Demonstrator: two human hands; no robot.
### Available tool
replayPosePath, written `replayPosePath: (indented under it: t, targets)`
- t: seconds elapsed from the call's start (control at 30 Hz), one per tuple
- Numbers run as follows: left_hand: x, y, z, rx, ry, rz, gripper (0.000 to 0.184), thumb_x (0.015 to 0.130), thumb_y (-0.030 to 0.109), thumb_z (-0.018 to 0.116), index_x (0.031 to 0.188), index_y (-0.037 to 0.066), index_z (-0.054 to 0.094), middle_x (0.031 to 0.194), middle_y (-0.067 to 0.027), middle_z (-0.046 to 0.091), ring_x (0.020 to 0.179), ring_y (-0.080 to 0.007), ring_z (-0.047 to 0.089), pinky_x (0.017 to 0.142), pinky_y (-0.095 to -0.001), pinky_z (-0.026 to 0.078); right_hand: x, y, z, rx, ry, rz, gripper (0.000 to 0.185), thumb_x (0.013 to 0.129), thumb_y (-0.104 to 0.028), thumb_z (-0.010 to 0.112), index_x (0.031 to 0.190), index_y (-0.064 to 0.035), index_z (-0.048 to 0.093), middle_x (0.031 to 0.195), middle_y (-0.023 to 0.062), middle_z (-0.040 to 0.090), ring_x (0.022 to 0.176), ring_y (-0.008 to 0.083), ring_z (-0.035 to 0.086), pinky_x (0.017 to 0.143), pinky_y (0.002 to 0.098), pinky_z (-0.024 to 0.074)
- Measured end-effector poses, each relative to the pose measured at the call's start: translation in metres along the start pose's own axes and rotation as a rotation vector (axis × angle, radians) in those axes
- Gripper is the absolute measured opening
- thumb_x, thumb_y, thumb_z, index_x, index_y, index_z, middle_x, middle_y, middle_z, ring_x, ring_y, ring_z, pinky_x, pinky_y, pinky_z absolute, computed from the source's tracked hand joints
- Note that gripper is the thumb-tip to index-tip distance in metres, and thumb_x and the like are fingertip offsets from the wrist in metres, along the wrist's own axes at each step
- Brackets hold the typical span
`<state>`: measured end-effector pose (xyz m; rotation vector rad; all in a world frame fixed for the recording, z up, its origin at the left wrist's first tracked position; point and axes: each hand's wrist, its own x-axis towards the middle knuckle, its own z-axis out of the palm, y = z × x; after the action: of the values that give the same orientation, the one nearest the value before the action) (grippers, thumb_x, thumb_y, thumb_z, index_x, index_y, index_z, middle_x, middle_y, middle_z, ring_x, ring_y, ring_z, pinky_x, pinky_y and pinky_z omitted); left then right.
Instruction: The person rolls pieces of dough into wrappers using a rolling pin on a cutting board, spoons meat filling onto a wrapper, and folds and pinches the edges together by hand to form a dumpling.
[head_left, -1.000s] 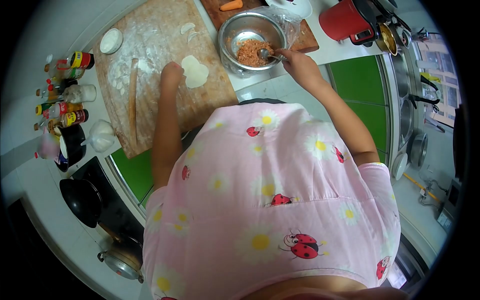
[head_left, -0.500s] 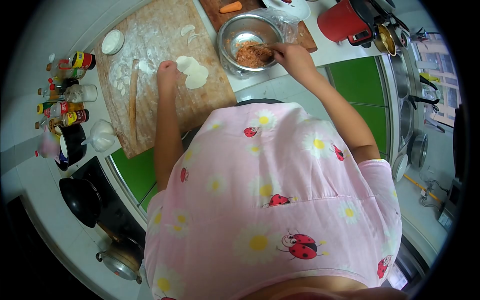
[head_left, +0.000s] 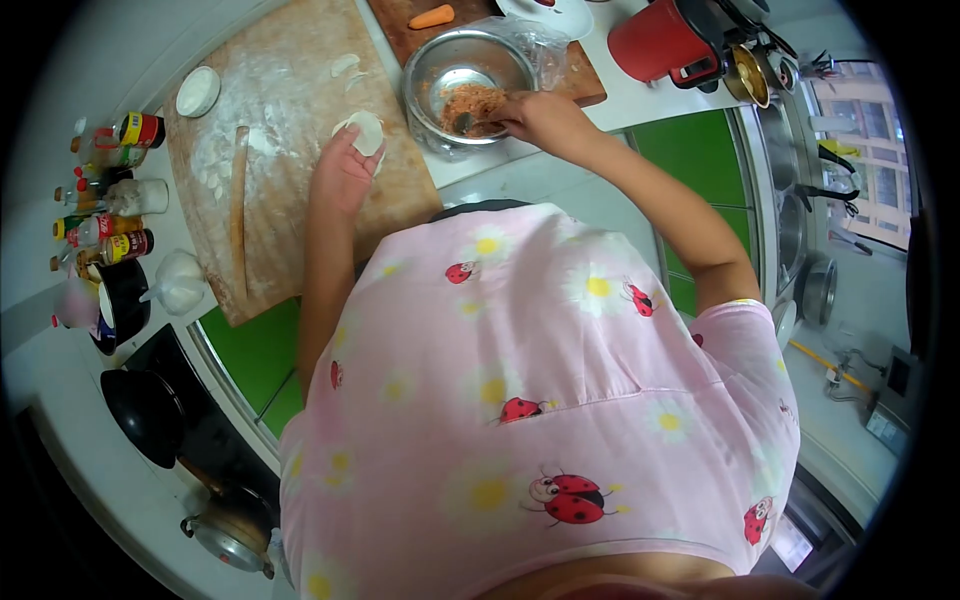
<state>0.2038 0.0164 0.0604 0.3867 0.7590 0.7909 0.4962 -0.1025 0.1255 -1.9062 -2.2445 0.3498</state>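
A round white dough wrapper [head_left: 366,132] lies on the fingers of my left hand [head_left: 345,172], which is palm up above the floured wooden board [head_left: 300,190]. Parts of other wrappers show on the board behind it. My right hand [head_left: 535,120] grips a spoon at the near right rim of the steel bowl [head_left: 428,117]. The spoon's head [head_left: 463,122] rests in the orange-brown minced filling [head_left: 475,101]. A wooden rolling pin [head_left: 240,210] lies on the left part of the board, among loose flour.
A small white bowl [head_left: 198,92] stands at the board's far left. Bottles [head_left: 130,197] line the counter on the left, with a black wok [head_left: 143,410] nearer. A carrot [head_left: 432,17] lies behind the steel bowl, and a red appliance [head_left: 655,42] stands at the right.
My left hand has turned palm up and now holds a wrapper. My right hand has moved the spoon within the filling. The whole view has shifted slightly.
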Motion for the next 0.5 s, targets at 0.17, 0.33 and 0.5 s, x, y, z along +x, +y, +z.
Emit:
replayPosePath:
  t: [0.17, 0.33, 0.5]
  targets:
    - [-0.008, -0.012, 0.015, 0.004, -0.134, -0.120, 0.032, 0.099, 0.014, 0.050, 0.125, -0.005, 0.050, 0.120, -0.0192, 0.063, 0.111, -0.0282, 0.063, 0.096, -0.0403, 0.053, 0.005, -0.001, -0.017, 0.115, 0.018, 0.061, 0.020, 0.085, -0.017, 0.063, 0.103, -0.0161, 0.073, 0.091, 0.0099, 0.069, 0.082, 0.0317, 0.066, 0.069, 0.0440, 0.0531]
    - [-0.005, -0.024, 0.018, 0.023, -0.112, -0.190, 0.035, 0.099, 0.015, 0.047, 0.127, -0.005, 0.047, 0.121, -0.0214, 0.062, 0.111, -0.0303, 0.063, 0.094, -0.0417, 0.054, -0.010, -0.005, -0.022, 0.191, 0.067, -0.059, 0.023, 0.083, -0.010, 0.063, 0.105, -0.0115, 0.072, 0.091, 0.0106, 0.068, 0.083, 0.0303, 0.065, 0.071, 0.0412, 0.0518]
    - [-0.003, -0.027, 0.018, 0.035, -0.092, -0.155, 0.036, 0.097, 0.013, 0.048, 0.128, -0.005, 0.046, 0.121, -0.0217, 0.062, 0.111, -0.0315, 0.063, 0.095, -0.0431, 0.053, -0.025, -0.010, -0.031, 0.178, 0.203, -0.083, 0.024, 0.080, -0.008, 0.064, 0.104, -0.0094, 0.069, 0.084, 0.0102, 0.064, 0.081, 0.0302, 0.063, 0.073, 0.0415, 0.0511]
